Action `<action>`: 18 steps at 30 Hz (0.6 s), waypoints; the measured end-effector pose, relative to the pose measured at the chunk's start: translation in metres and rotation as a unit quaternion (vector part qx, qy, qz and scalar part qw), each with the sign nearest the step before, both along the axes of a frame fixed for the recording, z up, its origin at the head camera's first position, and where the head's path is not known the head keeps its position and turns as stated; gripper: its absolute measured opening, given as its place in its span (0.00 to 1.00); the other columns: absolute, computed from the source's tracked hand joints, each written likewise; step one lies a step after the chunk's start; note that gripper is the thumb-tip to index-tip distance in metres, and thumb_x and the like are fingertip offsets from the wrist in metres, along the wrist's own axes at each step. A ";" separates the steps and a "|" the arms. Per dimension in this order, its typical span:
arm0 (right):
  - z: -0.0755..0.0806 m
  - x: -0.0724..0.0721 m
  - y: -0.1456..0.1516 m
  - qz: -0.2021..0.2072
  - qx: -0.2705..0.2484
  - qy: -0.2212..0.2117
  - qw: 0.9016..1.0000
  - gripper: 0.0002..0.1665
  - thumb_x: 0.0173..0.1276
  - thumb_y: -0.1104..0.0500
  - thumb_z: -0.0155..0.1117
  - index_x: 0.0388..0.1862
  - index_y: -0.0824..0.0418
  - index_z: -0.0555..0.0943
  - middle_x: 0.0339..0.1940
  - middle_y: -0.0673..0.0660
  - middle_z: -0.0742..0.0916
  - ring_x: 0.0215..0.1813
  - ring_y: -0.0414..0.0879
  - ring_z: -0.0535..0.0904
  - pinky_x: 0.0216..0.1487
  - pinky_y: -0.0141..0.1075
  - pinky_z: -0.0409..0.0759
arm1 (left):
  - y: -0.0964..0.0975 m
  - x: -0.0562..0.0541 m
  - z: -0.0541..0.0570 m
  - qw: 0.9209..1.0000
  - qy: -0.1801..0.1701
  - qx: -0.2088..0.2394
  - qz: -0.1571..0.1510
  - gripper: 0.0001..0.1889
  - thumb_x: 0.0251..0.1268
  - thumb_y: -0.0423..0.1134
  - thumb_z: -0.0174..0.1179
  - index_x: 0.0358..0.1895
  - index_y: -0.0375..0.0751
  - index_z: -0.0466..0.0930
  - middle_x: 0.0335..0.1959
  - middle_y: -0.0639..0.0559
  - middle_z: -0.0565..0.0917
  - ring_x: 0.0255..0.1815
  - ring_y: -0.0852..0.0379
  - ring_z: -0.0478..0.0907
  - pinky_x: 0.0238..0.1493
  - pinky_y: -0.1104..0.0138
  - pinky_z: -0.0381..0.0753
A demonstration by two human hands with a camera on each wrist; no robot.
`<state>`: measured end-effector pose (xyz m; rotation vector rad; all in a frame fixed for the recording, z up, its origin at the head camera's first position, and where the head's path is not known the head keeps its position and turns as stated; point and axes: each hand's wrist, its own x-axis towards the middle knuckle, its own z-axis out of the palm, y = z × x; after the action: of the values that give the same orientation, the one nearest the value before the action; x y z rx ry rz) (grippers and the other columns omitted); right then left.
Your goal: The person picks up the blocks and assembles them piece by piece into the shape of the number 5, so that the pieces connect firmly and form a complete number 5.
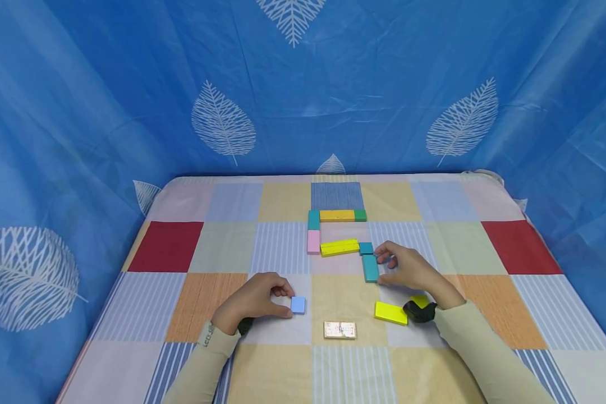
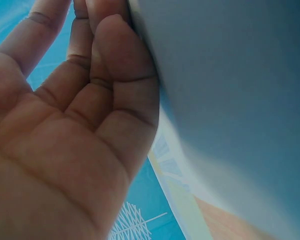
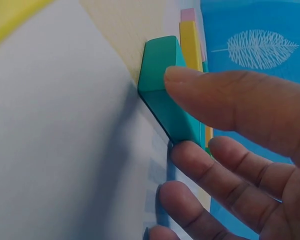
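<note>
On the patchwork cloth (image 1: pixel 350 365), my left hand (image 1: pixel 257 297) pinches a light blue square block (image 1: pixel 298 305) between thumb and bent fingers. The left wrist view shows my palm and curled fingers (image 2: pixel 125 55), with the block out of sight. My right hand (image 1: pixel 409 268) holds a teal block (image 1: pixel 370 268) at its right side. The right wrist view has the thumb (image 3: pixel 200 82) on the block's near corner and a fingertip by its far corner. Just beyond it sits a smaller dark teal block (image 1: pixel 366 248), against a yellow ridged bar (image 1: pixel 339 247).
A pink block (image 1: pixel 313 242), another teal block (image 1: pixel 314 220), an orange bar (image 1: pixel 336 216) and a green block (image 1: pixel 360 215) continue the outline. Nearer lie a yellow block (image 1: pixel 391 313), another yellow block (image 1: pixel 420 301) partly under the right wrist, and a pale patterned block (image 1: pixel 340 330).
</note>
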<state>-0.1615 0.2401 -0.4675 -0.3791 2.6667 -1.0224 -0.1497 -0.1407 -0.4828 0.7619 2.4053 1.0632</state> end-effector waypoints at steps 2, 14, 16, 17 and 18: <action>0.000 0.000 0.000 0.000 -0.002 0.001 1.000 0.30 0.60 0.66 0.84 0.58 0.68 0.79 0.50 0.59 0.88 0.47 0.53 0.81 0.52 0.49 0.83 | 0.000 0.000 0.000 1.000 0.003 0.002 -0.003 0.14 0.54 0.36 0.85 0.41 0.40 0.90 0.36 0.58 0.83 0.39 0.62 0.73 0.47 0.66 0.79; 0.001 -0.002 -0.004 -0.004 0.014 0.007 1.000 0.26 0.60 0.64 0.85 0.53 0.66 0.82 0.49 0.61 0.88 0.46 0.53 0.80 0.52 0.49 0.81 | 0.001 -0.001 0.000 1.000 0.006 -0.002 0.000 0.14 0.54 0.35 0.85 0.41 0.40 0.89 0.36 0.59 0.82 0.39 0.63 0.73 0.47 0.67 0.79; 0.001 -0.002 -0.005 -0.008 0.018 0.004 1.000 0.25 0.60 0.64 0.85 0.53 0.66 0.82 0.50 0.61 0.88 0.46 0.53 0.80 0.52 0.50 0.81 | 0.000 -0.001 0.000 1.000 0.005 -0.002 0.001 0.14 0.54 0.35 0.85 0.41 0.40 0.89 0.35 0.60 0.82 0.39 0.63 0.74 0.47 0.68 0.79; 0.002 -0.002 -0.005 -0.008 0.019 0.003 1.000 0.25 0.60 0.64 0.85 0.53 0.65 0.82 0.50 0.61 0.88 0.46 0.53 0.80 0.52 0.50 0.81 | 0.000 -0.001 0.000 1.000 0.005 -0.002 0.001 0.14 0.54 0.35 0.85 0.41 0.40 0.89 0.35 0.60 0.82 0.39 0.63 0.74 0.47 0.68 0.79; 0.002 -0.002 -0.005 -0.007 0.021 0.003 1.000 0.26 0.60 0.63 0.85 0.53 0.66 0.82 0.50 0.61 0.88 0.46 0.53 0.80 0.52 0.50 0.81 | 0.000 -0.001 0.000 1.000 0.003 -0.002 0.003 0.14 0.54 0.35 0.85 0.41 0.40 0.89 0.35 0.60 0.82 0.39 0.63 0.73 0.47 0.68 0.79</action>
<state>-0.1638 0.2348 -0.4656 -0.3554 2.6951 -0.9703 -0.1506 -0.1406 -0.4827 0.7577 2.4154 1.0586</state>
